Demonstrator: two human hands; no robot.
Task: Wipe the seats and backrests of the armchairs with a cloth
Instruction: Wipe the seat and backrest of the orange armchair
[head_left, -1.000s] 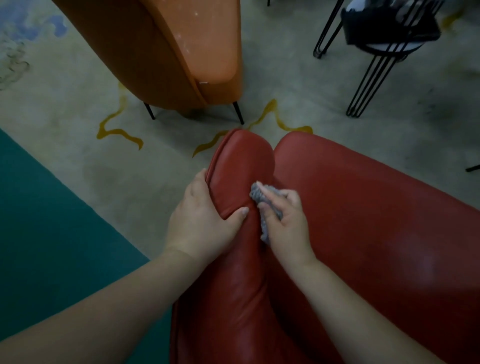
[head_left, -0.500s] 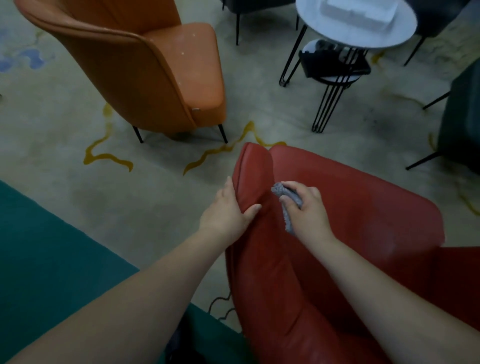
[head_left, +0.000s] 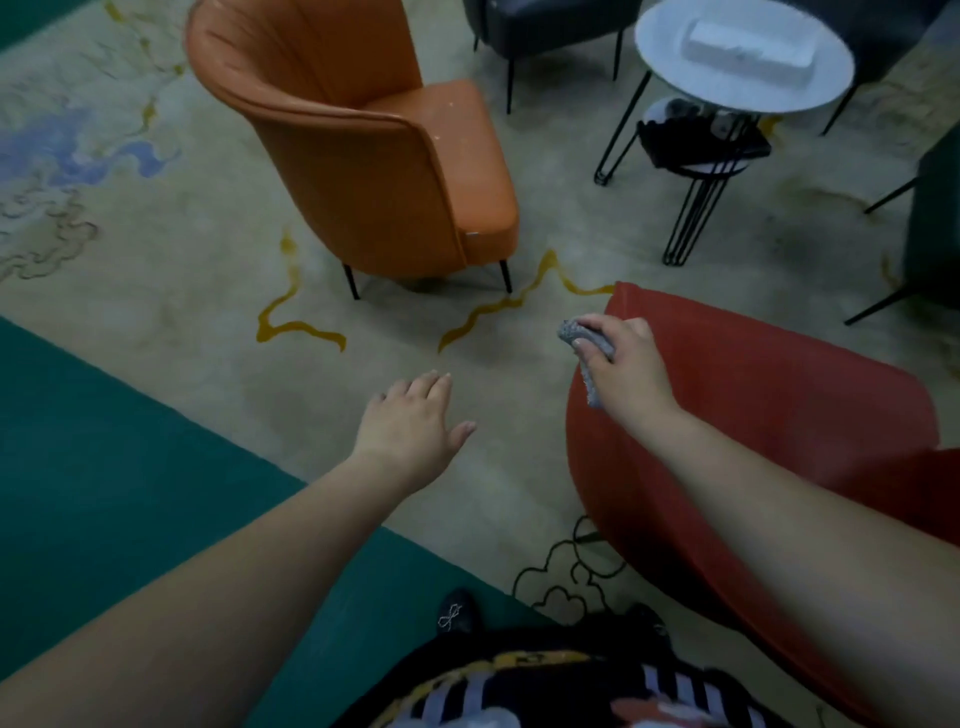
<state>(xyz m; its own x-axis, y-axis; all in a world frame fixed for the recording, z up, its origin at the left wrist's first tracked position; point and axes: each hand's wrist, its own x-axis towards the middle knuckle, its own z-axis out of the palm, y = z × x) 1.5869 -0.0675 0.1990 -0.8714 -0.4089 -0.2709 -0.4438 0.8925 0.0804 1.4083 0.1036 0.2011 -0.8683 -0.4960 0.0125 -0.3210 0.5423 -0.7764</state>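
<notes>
A red leather armchair (head_left: 769, 410) fills the lower right, seen from behind and above its backrest. My right hand (head_left: 626, 366) is closed around a grey cloth (head_left: 584, 343) and rests at the left top edge of that backrest. My left hand (head_left: 410, 421) hangs over the carpet to the left of the red chair, fingers spread, touching nothing. An orange armchair (head_left: 374, 156) stands farther off at the upper middle, its seat facing right.
A round white side table (head_left: 675, 78) on black wire legs carries a white box (head_left: 748, 44) at the upper right, with a low black stand under it. Dark chairs stand behind and at the right edge. Beige patterned carpet and a green area lie to the left.
My left hand has let go of the red chair's backrest and moved left over the carpet. The view has pulled back and up. My right hand still grips the cloth.
</notes>
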